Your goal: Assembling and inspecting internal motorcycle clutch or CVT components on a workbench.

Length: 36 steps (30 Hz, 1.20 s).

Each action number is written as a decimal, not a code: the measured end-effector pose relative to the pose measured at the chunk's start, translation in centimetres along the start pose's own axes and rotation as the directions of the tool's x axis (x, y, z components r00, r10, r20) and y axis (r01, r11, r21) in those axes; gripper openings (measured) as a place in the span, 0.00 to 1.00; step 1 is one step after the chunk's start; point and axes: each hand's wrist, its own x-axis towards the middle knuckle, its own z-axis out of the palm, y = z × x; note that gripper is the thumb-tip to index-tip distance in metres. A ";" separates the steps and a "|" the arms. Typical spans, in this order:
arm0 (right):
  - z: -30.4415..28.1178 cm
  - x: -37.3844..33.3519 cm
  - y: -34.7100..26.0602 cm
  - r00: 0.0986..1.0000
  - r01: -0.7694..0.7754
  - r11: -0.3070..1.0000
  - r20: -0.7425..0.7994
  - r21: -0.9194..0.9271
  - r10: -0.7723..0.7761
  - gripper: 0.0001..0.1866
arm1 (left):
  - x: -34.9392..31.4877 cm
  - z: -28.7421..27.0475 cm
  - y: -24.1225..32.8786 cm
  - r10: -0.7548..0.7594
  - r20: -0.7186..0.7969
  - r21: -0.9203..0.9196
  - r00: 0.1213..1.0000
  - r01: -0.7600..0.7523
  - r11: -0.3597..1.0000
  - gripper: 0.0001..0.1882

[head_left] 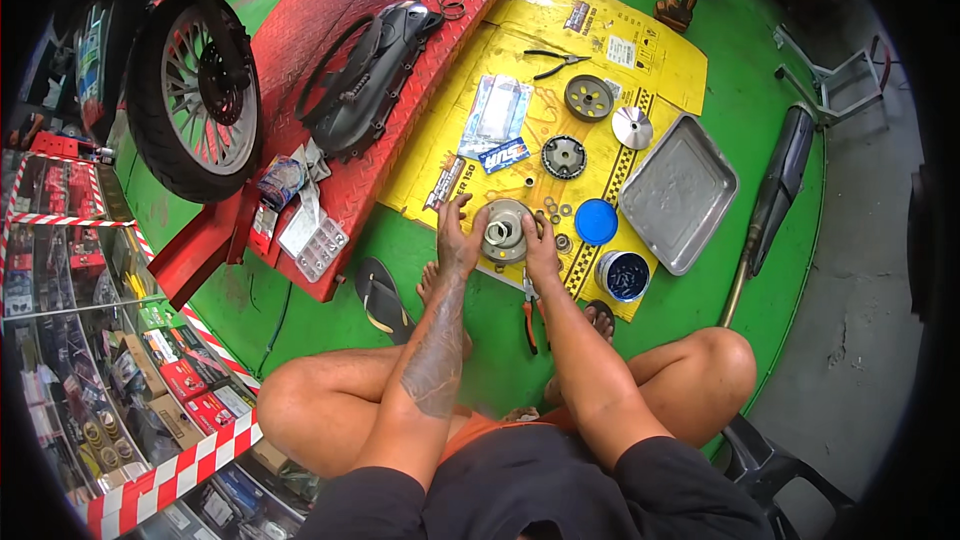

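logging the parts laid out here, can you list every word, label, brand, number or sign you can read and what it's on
Print is located below, its wording left uncopied.
Yellow cardboard: bold dark lettering and numerals; fine print too small to read.
Blue card: large white lettering.
White sticker: too small to read.
Red box at left: too blurred to read.
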 end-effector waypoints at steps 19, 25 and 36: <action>2.6 2.2 -7.3 0.996 0.093 0.932 0.048 -0.351 -0.081 0.27 | 6.7 -1.8 -9.0 -0.514 -0.001 -0.262 0.858 0.496 0.828 0.09; 3.0 2.6 -7.4 0.997 0.075 0.958 0.055 -0.277 -0.062 0.27 | 6.8 -1.0 -8.1 -0.446 -0.244 -0.121 0.861 0.429 0.895 0.16; 1.0 -0.2 -8.2 0.992 0.027 0.957 0.123 -0.288 0.009 0.29 | 2.0 -2.4 -1.1 -0.333 0.309 -0.071 0.891 0.370 0.926 0.23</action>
